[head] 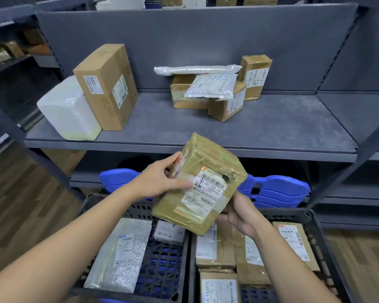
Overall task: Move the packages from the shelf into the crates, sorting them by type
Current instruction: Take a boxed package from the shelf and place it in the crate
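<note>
1. Between the fingers of both hands hung a taped cardboard box (pixel 198 182), the left hand (pixel 160 180) pinching its side, the right hand (pixel 239 217) curled under its corner.
2. Below the left fingers, the left crate (pixel 162 267) held a bubble mailer (pixel 120 252) and a white packet (pixel 169 232).
3. Below the right fingers, the right crate (pixel 318 239) held cardboard boxes (pixel 214 248).

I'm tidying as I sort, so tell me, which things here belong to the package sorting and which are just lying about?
Job: taped box held by left hand and right hand; tall box, white parcel and mixed pile on the shelf; left crate with mailers; right crate with boxes.
Lying about: blue plastic stack behind the crates; parcels on the neighbouring rack, far left.
</note>
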Demonstrator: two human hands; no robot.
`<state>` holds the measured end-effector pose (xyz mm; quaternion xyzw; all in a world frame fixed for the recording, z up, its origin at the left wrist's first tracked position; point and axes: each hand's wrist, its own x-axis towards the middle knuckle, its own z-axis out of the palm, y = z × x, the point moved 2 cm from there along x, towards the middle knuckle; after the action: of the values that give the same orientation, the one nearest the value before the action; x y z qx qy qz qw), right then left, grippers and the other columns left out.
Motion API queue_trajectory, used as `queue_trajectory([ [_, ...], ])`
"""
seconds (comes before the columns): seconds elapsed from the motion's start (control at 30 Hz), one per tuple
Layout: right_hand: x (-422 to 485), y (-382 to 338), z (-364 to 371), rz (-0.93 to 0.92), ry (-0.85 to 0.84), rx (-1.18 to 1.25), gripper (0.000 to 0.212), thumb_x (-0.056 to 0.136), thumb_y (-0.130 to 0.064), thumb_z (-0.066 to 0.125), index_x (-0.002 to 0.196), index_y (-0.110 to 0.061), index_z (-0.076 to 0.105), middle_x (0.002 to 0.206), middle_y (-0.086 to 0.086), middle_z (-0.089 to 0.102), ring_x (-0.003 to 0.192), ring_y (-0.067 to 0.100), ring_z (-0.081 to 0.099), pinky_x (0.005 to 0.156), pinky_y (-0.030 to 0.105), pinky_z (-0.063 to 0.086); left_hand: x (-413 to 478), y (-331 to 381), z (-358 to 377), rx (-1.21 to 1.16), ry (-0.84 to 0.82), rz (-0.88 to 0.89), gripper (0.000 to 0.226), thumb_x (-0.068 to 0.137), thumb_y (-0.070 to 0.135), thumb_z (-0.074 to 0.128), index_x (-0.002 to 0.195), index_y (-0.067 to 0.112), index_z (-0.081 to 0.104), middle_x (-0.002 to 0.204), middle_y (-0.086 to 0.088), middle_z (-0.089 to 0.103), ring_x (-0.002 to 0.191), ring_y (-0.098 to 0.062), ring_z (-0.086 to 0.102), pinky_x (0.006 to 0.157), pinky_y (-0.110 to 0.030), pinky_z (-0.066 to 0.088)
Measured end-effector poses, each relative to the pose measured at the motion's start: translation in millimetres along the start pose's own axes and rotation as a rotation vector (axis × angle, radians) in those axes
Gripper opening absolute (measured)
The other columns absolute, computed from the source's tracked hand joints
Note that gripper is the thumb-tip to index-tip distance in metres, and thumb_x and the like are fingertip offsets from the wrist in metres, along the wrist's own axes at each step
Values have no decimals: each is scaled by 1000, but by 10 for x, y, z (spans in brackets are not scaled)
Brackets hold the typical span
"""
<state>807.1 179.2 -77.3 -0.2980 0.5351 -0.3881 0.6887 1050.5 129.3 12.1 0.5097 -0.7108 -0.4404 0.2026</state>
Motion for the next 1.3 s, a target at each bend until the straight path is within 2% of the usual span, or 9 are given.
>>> queue_trajectory([
  [0.17, -23, 19, -17, -33, 16, 72, 49, 108, -54, 41, 132, -21, 68, 129, 7, 75, 114, 29, 74, 92, 51, 59, 13, -34, 11, -83, -14, -68, 102, 63, 74, 85, 154, 46, 46, 112, 16, 73, 101, -6, 73, 93, -32, 58],
  [0.3, -40, 41, -35, -96, -117, 250, 93, 79, -82, 65, 155, -31, 49, 150, 7, 61, 137, 33, 59, 114, 60, 44, -36, 16, 144, -263, -2, -211, 44, 89, 73, 57, 125, 50, 65, 106, 37, 72, 116, 5, 64, 96, -20, 47],
  [0.47, -105, -37, -242, -219, -253, 175, 96, 79, -34, 86, 160, -43, 35, 155, 4, 55, 146, 35, 49, 124, 61, 29, -59, -1, 507, -343, 43, -224, 74, 85, 86, 50, 146, 44, 55, 146, 25, 57, 133, -4, 56, 123, -46, 35],
  [0.6, -167, -91, -673, -260, -259, 118, 103, 69, -7, 79, 158, -42, 40, 158, 8, 52, 146, 38, 45, 117, 59, 27, -68, 13, 812, -229, 48, -69, 80, 85, 48, 81, 154, 38, 42, 130, 27, 67, 122, 1, 64, 101, -27, 53],
  [0.7, -245, -68, -1006, -256, -239, 65, 98, 73, -6, 75, 159, -39, 41, 157, 7, 53, 141, 35, 48, 109, 54, 29, -6, 71, 1098, -220, -28, -52, 93, 89, 16, 82, 163, 33, 27, 138, 24, 62, 123, 6, 61, 96, -19, 53],
  [0.93, -338, 313, -1834, -125, 21, -131, 52, 103, -28, 60, 150, -49, 49, 137, -12, 70, 117, 13, 69, 91, 35, 51, 232, -100, 2204, -190, -37, -155, 61, 99, 46, 66, 155, 36, 44, 133, 15, 69, 120, -7, 67, 110, -46, 52],
  [1.13, -152, 961, -2268, 0, 184, -263, 59, 100, -57, 57, 156, -42, 46, 156, -22, 48, 144, 6, 45, 121, 36, 35, 332, -390, 3084, -77, -198, -216, 119, 87, 46, 82, 144, 67, -21, 144, 28, 48, 127, 1, 55, 104, -11, 41],
  [1.23, -86, 1096, -2313, -19, 233, -258, 48, 111, -36, 44, 159, -33, 41, 152, -25, 39, 141, -1, 35, 112, 23, 26, 350, -528, 3241, 81, -275, -162, 158, 65, 50, 97, 146, 56, -39, 167, 10, 21, 148, -6, 29, 120, -27, 32],
  [1.3, -37, 1177, -2375, 4, 244, -269, 47, 111, -33, 45, 159, -31, 42, 158, -20, 40, 142, 0, 35, 114, 23, 26, 361, -614, 3280, 142, -231, -144, 163, 65, 43, 99, 149, 50, -40, 167, -3, 25, 148, -17, 35, 119, -39, 39],
])
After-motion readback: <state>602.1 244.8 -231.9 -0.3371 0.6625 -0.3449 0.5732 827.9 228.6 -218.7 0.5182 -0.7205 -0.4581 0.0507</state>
